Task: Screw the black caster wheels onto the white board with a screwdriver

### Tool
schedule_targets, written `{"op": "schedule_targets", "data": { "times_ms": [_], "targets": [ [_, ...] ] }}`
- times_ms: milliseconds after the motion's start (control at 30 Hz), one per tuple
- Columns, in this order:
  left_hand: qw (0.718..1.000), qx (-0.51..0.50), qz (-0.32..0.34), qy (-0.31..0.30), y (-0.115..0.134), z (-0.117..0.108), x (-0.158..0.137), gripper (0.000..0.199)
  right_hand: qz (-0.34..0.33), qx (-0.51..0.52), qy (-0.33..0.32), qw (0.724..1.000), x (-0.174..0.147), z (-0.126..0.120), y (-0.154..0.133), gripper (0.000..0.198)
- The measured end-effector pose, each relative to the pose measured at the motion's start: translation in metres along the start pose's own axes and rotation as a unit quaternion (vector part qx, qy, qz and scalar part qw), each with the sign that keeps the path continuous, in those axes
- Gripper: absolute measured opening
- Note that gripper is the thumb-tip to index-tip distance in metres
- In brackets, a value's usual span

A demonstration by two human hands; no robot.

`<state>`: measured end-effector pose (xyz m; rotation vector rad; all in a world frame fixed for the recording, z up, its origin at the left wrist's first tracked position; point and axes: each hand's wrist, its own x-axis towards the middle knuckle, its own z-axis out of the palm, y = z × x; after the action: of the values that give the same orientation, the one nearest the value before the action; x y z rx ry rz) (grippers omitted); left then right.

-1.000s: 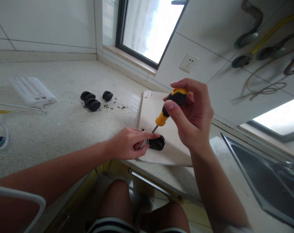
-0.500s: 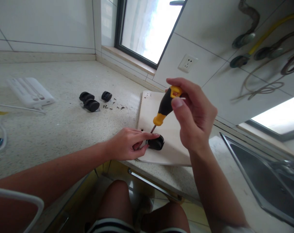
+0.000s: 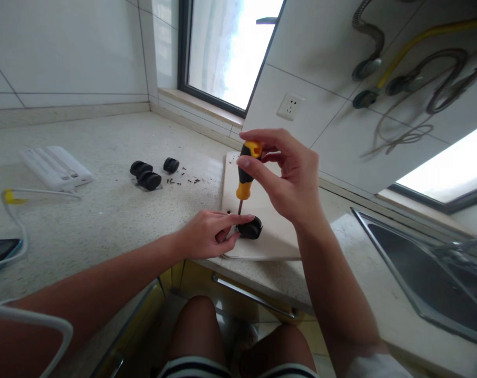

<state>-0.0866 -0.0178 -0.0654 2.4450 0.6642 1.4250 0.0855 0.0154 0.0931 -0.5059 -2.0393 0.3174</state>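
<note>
My right hand [image 3: 283, 170] grips a yellow-and-black screwdriver [image 3: 245, 173] by its handle, with the shaft pointing down almost upright. The screwdriver's tip is hidden behind the fingers of my left hand [image 3: 213, 233]. With thumb and fingers, my left hand holds a black caster wheel [image 3: 251, 229] by its near side, index finger lying over its top. The caster rests on a white board [image 3: 278, 236] near the board's left front corner. Small holes show in the board's corners. Whether a screw sits under the tip, I cannot see.
Several black casters [image 3: 149, 180] and loose small screws [image 3: 195, 181] lie on the speckled counter to the left. Farther left are a white power bank [image 3: 57, 167], a white cable [image 3: 21, 223] and part of a phone [image 3: 1, 252]. A metal sink [image 3: 412, 273] is at the right.
The screwdriver has gone from leaning right to nearly upright, as my right hand moved left. My left hand still holds the caster in place. The camera view has shifted slightly.
</note>
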Motion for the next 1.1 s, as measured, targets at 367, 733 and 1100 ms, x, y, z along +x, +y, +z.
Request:
{"op": "schedule_targets", "data": {
  "times_ms": [367, 733, 1100],
  "targets": [
    [1.000, 0.011, 0.008, 0.005, -0.003, 0.002, 0.000, 0.057, -0.084, -0.096, 0.002, 0.992, -0.002, -0.007, -0.023, 0.018],
    [0.999, 0.037, 0.006, 0.001, 0.000, 0.003, 0.002, 0.051, -0.015, -0.064, -0.076, 0.995, -0.002, -0.015, -0.010, 0.031],
    [0.999, 0.045, 0.011, 0.007, -0.001, 0.005, 0.002, 0.052, -0.021, -0.060, -0.133, 0.989, -0.001, -0.020, -0.011, 0.040]
  ]
}}
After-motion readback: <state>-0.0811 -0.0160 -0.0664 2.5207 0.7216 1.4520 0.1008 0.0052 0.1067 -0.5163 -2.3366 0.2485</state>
